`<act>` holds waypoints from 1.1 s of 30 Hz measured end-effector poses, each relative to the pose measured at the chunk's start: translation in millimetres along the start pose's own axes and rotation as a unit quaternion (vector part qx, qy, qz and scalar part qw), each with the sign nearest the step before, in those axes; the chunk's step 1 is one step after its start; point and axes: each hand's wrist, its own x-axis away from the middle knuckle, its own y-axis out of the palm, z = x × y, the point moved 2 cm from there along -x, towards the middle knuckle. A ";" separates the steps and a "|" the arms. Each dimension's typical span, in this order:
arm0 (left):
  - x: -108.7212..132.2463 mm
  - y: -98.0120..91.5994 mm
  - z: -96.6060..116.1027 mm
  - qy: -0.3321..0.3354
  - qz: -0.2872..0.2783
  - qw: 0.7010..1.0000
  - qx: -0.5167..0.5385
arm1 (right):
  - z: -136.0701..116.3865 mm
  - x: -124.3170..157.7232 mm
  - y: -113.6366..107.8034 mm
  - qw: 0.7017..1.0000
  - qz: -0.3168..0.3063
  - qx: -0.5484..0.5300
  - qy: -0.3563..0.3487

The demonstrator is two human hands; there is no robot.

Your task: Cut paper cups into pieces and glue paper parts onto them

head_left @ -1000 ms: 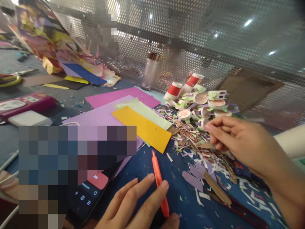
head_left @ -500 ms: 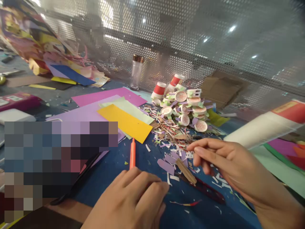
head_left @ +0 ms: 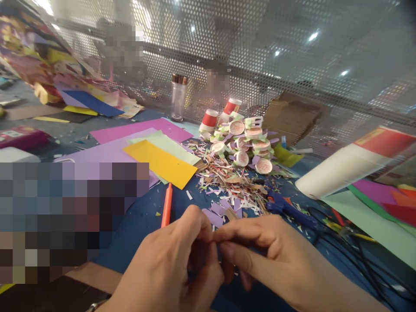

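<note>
1. The orange marker [head_left: 167, 206] lies just beyond your left hand [head_left: 172, 260], which hides its near end. Its long axis runs away from you, leaning slightly right, narrow tip at the far end.
2. That tip sits at the near edge of the yellow card [head_left: 160, 162]; you cannot tell whether they touch.
3. Your left hand and right hand [head_left: 273, 255] are together, fingers bent inward and fingertips meeting. You cannot tell whether anything is pinched between them.
4. You have bare blue table [head_left: 118, 247] left of the marker. Purple scraps [head_left: 214, 216] lie just past your fingertips; the blue glue gun [head_left: 290, 210] and black cords [head_left: 360, 260] crowd your right side.
5. Half a second ago your hands were apart, the right one over the scraps; now it meets the left, and the glue gun shows.
</note>
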 end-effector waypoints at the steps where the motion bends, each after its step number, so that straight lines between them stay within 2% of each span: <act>1: -0.4 1.1 -0.4 0.005 0.004 1.000 -0.006 | 0.4 -0.3 0.0 1.000 -0.002 0.000 0.000; 8: -0.6 1.9 -5.9 0.030 0.024 0.997 -0.072 | -1.2 -2.1 3.6 0.999 -0.028 -0.011 0.019; 11: 2.2 1.5 -8.4 0.036 0.035 0.995 -0.088 | -0.8 -1.0 1.6 1.000 -0.016 -0.013 0.023; 18: 4.1 -0.3 -8.4 0.018 0.037 0.998 -0.053 | 5.4 -2.9 -7.8 0.998 0.041 -0.037 0.011; 33: 2.3 -2.0 -12.3 0.068 0.069 0.993 -0.072 | 4.5 -3.7 -6.8 0.998 0.040 -0.044 0.030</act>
